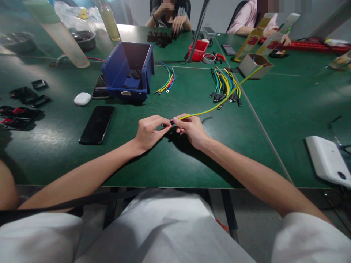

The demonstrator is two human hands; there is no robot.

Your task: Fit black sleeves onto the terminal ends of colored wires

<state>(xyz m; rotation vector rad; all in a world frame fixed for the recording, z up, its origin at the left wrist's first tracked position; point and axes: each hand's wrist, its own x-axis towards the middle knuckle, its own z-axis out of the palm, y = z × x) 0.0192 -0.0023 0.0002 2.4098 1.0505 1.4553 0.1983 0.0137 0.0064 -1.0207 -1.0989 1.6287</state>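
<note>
My left hand (149,130) and my right hand (191,128) meet just above the green table (170,160). Both pinch the near end of a yellow-green wire (219,104), which rises away to the upper right. Between the fingertips sits a small dark piece (170,122) at the wire's end; I cannot make out what it is. A bundle of coloured wires with dark ends (225,87) lies beyond my right hand. A smaller bunch of coloured wires (166,81) lies next to a blue bin (128,71) holding small black parts.
A black phone (97,124), a white earbud case (82,98) and another phone (100,87) lie to the left. Black and red parts (19,116) sit at the far left. A white device (327,160) lies right. Two other people sit across the table, near a red tray (197,49) and a cardboard box (253,65).
</note>
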